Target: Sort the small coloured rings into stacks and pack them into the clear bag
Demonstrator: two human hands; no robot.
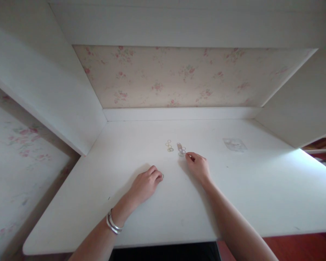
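Note:
My left hand [146, 181] rests low over the white desk, fingers curled together, with the edge of a small thin ring [163, 175] showing at the fingertips. Farther forward, my right hand [197, 165] pinches thumb and forefinger at the near right side of a cluster of thin silvery and brownish rings [181, 149]. A ring appears to be caught at those fingertips, though it is too small to make out well. Just left of that cluster lie several yellowish and greenish rings [169, 146], partly overlapping. Two silver bangles [113, 222] circle my left wrist.
A clear plastic bag [234, 144] lies flat on the white desk [260, 195] to the right. White side panels and a flowered back wall [163, 78] enclose the desk. Small dark specks dot the surface. The desk's front edge is close to my body.

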